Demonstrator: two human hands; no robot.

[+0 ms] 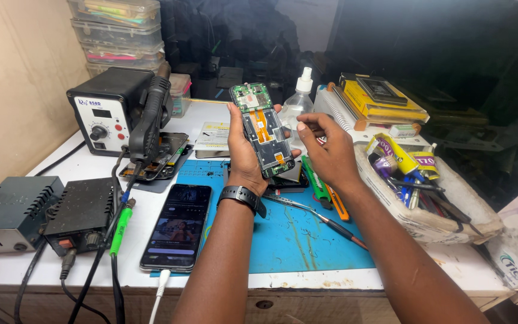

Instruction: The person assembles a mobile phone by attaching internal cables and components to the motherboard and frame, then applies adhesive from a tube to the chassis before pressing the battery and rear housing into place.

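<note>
My left hand holds an opened phone upright above the blue work mat. The phone's back is off, showing a green circuit board at the top and orange flex cables down the middle. A black smartwatch sits on that wrist. My right hand hovers just right of the phone, fingers curled toward its edge and pinched, with nothing visible in them. Tweezers and a thin screwdriver lie on the mat below the hands.
A second phone with a lit screen lies at the mat's left, plugged into a white cable. A hot-air station, two power units and a green-handled soldering iron stand left. A tool-filled box, a spray bottle and yellow boxes sit right.
</note>
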